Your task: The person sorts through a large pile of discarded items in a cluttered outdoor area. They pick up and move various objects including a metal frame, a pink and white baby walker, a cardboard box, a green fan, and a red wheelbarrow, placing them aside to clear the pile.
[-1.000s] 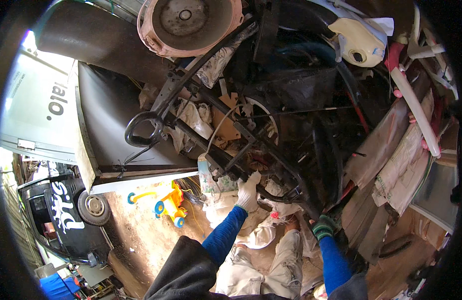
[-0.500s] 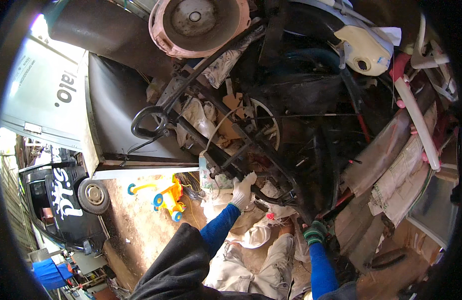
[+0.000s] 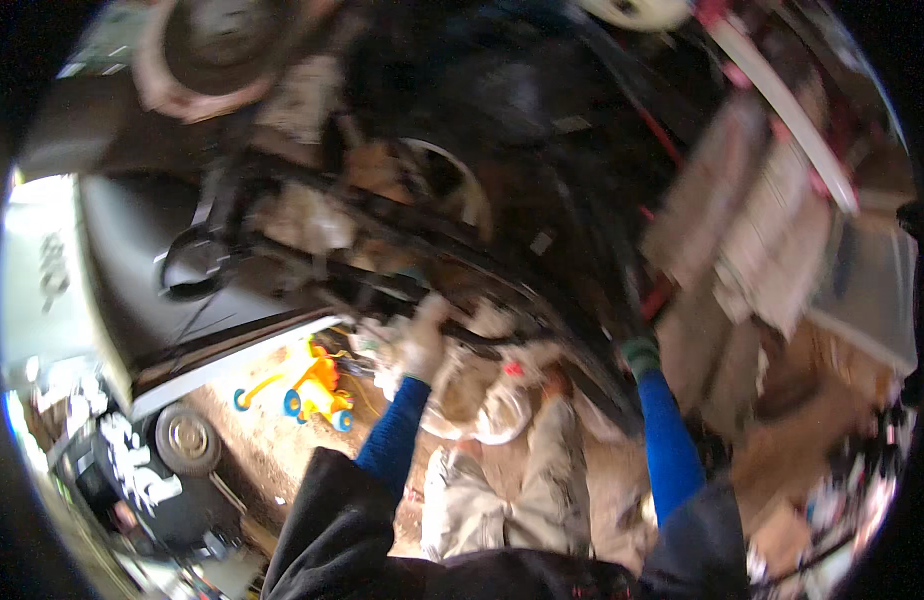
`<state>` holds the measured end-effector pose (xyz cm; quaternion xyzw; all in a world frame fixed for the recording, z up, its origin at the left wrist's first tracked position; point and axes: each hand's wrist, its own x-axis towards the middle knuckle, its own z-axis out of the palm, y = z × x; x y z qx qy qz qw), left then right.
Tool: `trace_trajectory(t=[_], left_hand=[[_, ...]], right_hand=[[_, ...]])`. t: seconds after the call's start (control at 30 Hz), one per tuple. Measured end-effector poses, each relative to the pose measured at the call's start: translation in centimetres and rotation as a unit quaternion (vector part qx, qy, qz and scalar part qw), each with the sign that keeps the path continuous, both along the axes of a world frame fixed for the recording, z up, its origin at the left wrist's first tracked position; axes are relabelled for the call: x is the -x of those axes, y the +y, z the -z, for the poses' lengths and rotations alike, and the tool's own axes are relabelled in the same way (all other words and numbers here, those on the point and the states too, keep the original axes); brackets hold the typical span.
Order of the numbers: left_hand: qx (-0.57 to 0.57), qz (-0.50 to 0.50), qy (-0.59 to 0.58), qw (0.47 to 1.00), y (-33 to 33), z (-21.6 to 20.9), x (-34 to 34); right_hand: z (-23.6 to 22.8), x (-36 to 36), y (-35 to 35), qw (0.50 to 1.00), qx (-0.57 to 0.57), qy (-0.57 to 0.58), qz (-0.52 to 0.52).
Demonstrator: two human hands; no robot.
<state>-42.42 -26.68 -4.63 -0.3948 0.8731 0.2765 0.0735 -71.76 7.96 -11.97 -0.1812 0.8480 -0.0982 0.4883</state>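
A long black metal frame (image 3: 462, 245), with a round ring (image 3: 194, 262) at its left end, slants across the middle of the cluttered pile. My left hand (image 3: 424, 340), in a white glove, is closed around a lower bar of this frame. My right hand (image 3: 639, 354), in a dark green glove, is farther right, beside the frame's lower end and against a dark part. Motion smears its fingers, so its grip is unclear. Below the frame lies a pale plastic bag (image 3: 497, 410) with a small red thing (image 3: 514, 369) near it.
A yellow toy with blue wheels (image 3: 307, 385) lies on dirt at the left, beside a dark panel (image 3: 152, 270) with a pale edge. Beyond it stands a black vehicle with a spare tyre (image 3: 187, 440). Old sacks (image 3: 772, 240) and a translucent box (image 3: 867, 290) are at the right.
My view has shifted, blurring the picture. The frame's lower end has swung down and rightward relative to the bag. My right hand is farther up; my left hand stays on the frame.
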Motion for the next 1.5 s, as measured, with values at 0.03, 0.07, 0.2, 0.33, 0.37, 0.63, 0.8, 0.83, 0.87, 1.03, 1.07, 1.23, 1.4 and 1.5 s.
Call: trace_trajectory(t=[0.03, 0.07, 0.2, 0.33, 0.37, 0.63, 0.8, 0.83, 0.87, 1.03, 1.07, 1.23, 1.4, 1.5], left_hand=[[-0.058, -0.068, 0.084, 0.993, -0.1, 0.2, -0.1], [-0.234, -0.246, 0.183, 0.923, 0.1, 0.3, 0.0], [-0.462, -0.441, 0.348, 0.686, 0.8, -0.3, 1.1], [-0.477, -0.472, 0.356, 0.650, 1.0, -1.3, 2.1], [-0.476, -0.485, 0.345, 0.648, 0.9, -1.5, 2.2], [-0.455, -0.486, 0.339, 0.665, 0.9, -1.5, 2.1], [-0.412, -0.500, 0.286, 0.706, 1.2, -1.2, 1.7], [-0.374, -0.503, 0.273, 0.730, 1.2, -1.2, 1.6], [-0.362, -0.480, 0.282, 0.748, 1.4, -1.2, 1.5], [-0.455, -0.492, 0.345, 0.657, 1.8, -0.5, 1.2], [-0.436, -0.503, 0.352, 0.658, 1.9, -0.4, 1.1], [-0.367, -0.452, 0.340, 0.739, 2.3, -0.3, 0.7], [-0.404, -0.489, 0.322, 0.703, 2.3, -0.7, 1.0], [-0.460, -0.472, 0.346, 0.668, 2.4, -1.0, 1.5]], right_hand=[[1.5, 0.4, 1.1, 0.999, -0.021, 0.017, 0.031], [2.8, 0.4, 2.3, 0.995, -0.047, 0.013, 0.086], [6.5, 0.4, 5.8, 0.962, -0.017, 0.036, 0.270], [7.8, 0.5, 6.0, 0.952, -0.010, 0.027, 0.304], [7.8, 0.7, 5.5, 0.952, -0.009, 0.026, 0.306], [9.7, -2.2, 4.5, 0.952, 0.007, 0.060, 0.300], [15.8, -3.1, 5.6, 0.962, 0.016, 0.093, 0.257], [16.4, -3.3, 5.8, 0.966, 0.025, 0.104, 0.236], [16.7, -3.6, 6.0, 0.968, 0.038, 0.113, 0.220], [13.7, -4.5, 4.8, 0.979, -0.051, 0.162, 0.108], [12.9, -4.6, 4.3, 0.980, -0.074, 0.161, 0.089], [11.3, -5.4, 4.0, 0.974, -0.008, 0.186, 0.131], [12.6, -5.7, 5.2, 0.965, 0.062, 0.215, 0.136], [11.3, -5.4, 4.5, 0.962, 0.034, 0.209, 0.172]])
